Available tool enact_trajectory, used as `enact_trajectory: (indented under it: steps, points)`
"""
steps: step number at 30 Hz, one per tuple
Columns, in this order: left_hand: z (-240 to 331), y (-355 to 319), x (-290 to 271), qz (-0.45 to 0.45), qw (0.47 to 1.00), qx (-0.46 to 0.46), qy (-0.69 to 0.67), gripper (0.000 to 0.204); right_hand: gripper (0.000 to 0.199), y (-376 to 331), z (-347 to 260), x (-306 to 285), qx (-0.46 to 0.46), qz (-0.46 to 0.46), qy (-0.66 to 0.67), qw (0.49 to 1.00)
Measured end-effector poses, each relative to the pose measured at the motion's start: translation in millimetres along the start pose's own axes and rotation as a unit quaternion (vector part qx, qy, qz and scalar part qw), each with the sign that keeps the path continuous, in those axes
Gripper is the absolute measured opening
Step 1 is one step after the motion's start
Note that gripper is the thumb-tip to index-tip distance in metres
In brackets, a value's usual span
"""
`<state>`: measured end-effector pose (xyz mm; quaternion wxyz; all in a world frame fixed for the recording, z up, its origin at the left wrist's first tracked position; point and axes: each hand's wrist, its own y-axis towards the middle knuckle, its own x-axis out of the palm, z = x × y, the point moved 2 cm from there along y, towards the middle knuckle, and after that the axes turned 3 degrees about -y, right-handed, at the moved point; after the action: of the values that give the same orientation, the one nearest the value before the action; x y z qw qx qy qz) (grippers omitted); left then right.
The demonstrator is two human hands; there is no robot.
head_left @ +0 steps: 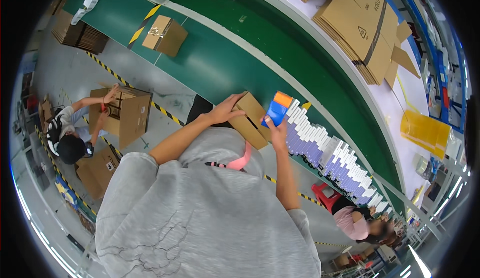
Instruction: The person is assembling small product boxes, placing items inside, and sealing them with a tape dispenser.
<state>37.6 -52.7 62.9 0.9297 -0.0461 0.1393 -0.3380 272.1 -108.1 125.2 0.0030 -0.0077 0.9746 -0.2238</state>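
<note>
As I watch remotely, my left grip rests open on a cardboard box; at that box's two o'clock, my right grip clasps a blue-and-orange block.

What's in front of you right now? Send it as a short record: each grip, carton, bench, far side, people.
Left grip: spread, touching the brown carton
Right grip: holding a blue-and-orange object, exact kind unclear
Carton: at the near edge of the green bench
Bench right: long row of small white-and-purple boxes
Bench left: taped carton
Far side: flattened cartons, stacked
People: co-worker left, at an open carton; person in pink right
</note>
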Motion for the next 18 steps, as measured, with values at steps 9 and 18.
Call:
enact_trajectory:
  steps: [9,18]
  points:
    - [-23.4,10.7,15.3,0.037,0.999,-0.017,-0.020,0.080,0.032,-18.3,-0.6,-3.8,-0.019,-0.012,-0.008,1.000]
    - [12.9,-1.9,15.1,0.009,0.996,-0.017,0.092,0.076,0.039,-34.5,25.4,-19.9,0.074,-0.119,-0.101,0.985]
